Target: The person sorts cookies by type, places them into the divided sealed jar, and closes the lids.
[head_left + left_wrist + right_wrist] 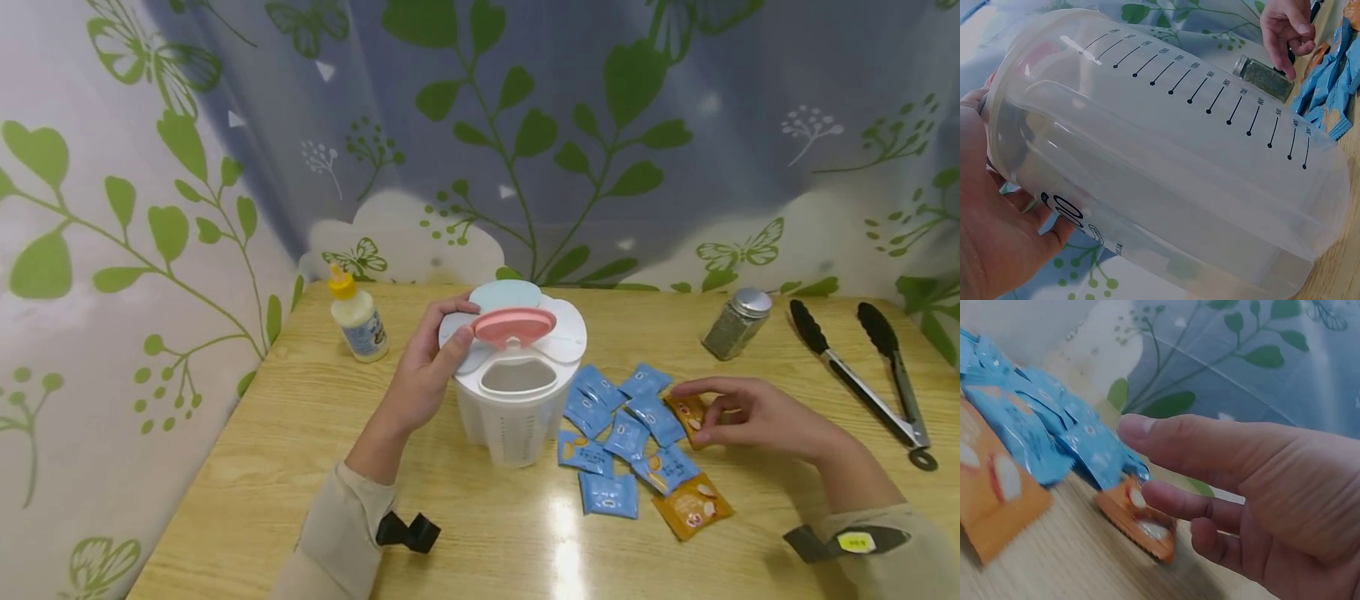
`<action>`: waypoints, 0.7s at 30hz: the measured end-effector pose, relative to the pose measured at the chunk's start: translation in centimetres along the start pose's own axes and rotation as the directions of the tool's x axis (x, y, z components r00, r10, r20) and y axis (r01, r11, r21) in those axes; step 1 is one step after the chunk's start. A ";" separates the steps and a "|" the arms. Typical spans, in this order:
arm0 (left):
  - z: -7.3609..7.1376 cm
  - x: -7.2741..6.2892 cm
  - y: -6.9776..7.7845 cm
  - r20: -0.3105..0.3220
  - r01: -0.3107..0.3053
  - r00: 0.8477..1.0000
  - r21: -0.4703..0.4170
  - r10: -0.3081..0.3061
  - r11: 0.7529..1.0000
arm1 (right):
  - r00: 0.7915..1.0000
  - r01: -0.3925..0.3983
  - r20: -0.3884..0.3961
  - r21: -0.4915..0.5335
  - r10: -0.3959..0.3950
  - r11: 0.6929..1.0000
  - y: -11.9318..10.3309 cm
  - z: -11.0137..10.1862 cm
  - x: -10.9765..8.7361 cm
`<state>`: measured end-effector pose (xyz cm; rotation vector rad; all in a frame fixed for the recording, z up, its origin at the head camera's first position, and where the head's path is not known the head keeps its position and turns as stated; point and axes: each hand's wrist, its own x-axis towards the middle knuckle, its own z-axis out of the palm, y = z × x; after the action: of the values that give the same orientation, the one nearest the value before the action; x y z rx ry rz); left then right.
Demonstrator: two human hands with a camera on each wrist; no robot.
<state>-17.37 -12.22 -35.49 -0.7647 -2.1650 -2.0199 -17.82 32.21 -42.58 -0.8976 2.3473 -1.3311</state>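
Note:
A translucent plastic storage container with printed measuring marks stands upright on the table. On its white lid, a pink flap is raised above an uncovered opening, and a pale blue flap lies behind. My left hand grips the lid's left edge, thumb on top; in the left wrist view its fingers curl beneath the rim. At the right, my right hand hovers over a small orange snack packet, thumb and fingers apart; whether a fingertip touches it I cannot tell.
Several blue snack packets lie heaped right of the container, with another orange packet in front. A yellow-capped bottle stands at left. Back right are a tilted-looking spice jar and black-tipped tongs. A patterned curtain hangs behind.

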 end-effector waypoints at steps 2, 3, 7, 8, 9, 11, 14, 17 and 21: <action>0.1 0.1 0.0 0.005 -0.012 1.000 0.000 0.012 1.000 | 1.000 -0.010 0.004 -0.004 0.010 1.000 0.2 -0.3 -0.3; 0.1 0.2 0.0 0.007 -0.017 1.000 -0.002 0.017 1.000 | 1.000 -0.016 0.006 -0.004 0.016 1.000 0.4 -0.5 -0.5; 0.2 0.4 0.1 0.014 -0.025 1.000 -0.006 0.025 1.000 | 1.000 -0.026 -0.009 -0.017 0.026 1.000 1.0 -0.7 -0.9; 0.2 0.4 0.1 0.014 -0.024 1.000 -0.004 0.024 1.000 | 0.999 -0.031 -0.021 -0.029 0.030 0.999 1.1 -0.7 -0.9; 0.2 0.4 0.2 0.012 -0.021 1.000 -0.002 0.021 1.000 | 0.999 -0.025 -0.036 -0.049 0.023 0.999 1.3 -0.7 -1.0; 0.2 0.4 0.3 0.010 -0.018 1.000 0.002 0.018 1.000 | 0.998 -0.025 -0.067 -0.095 0.019 0.995 1.4 -0.6 -1.0; 0.1 0.2 0.3 0.006 -0.011 1.000 0.002 0.011 1.000 | 0.995 -0.045 -0.096 -0.137 0.032 0.989 1.5 -0.4 -0.9; 0.1 0.1 0.2 0.002 -0.004 1.000 -0.003 0.004 1.000 | 0.993 -0.067 -0.101 -0.130 0.054 0.989 1.7 -0.2 -0.9; 0.0 -0.1 0.1 0.000 -0.001 1.000 -0.010 0.001 1.000 | 0.987 -0.116 -0.125 -0.123 0.101 0.986 1.8 -0.2 -0.9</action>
<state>-17.24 -12.22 -35.38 -0.7671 -2.1559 -2.0314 -17.89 33.62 -44.08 -0.7317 2.5594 -1.2321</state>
